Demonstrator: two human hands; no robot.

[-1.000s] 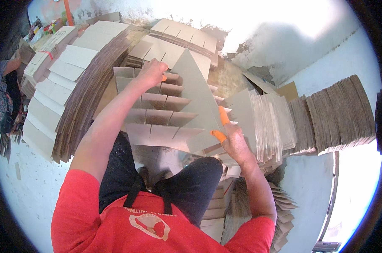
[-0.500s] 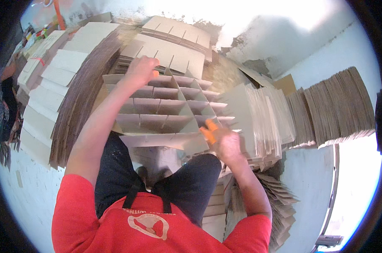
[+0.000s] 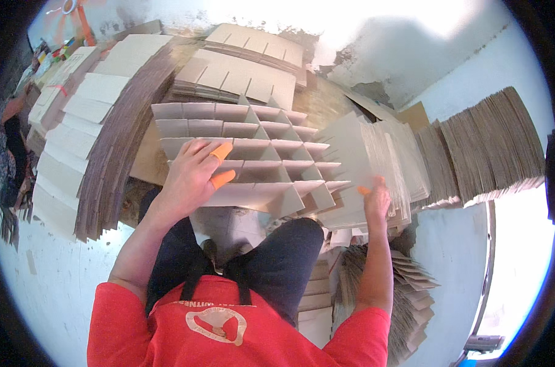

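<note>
A cardboard divider grid [image 3: 247,150] made of interlocked slotted strips lies in front of me, above my knees. Over its near left part is my left hand [image 3: 195,174], fingers apart at the strip edges, with orange finger covers on the thumb and a finger. My right hand [image 3: 377,199], also wearing orange covers, is at the stack of pale cardboard sheets [image 3: 354,147] right of the grid. Its thumb and a finger look parted on the stack, and the other fingers are mostly hidden.
Slotted cardboard strips [image 3: 234,73] lie in piles beyond the grid. Long rows of stacked cardboard [image 3: 103,101] stand at the left. More brown stacks [image 3: 488,150] are at the far right, and fanned cardboard pieces [image 3: 394,287] lie low beside my right arm. A stained wall rises behind.
My left hand has come nearer from the grid's far left corner to its near left part. The right hand has left the grid's near right corner and moved right to the sheet stack.
</note>
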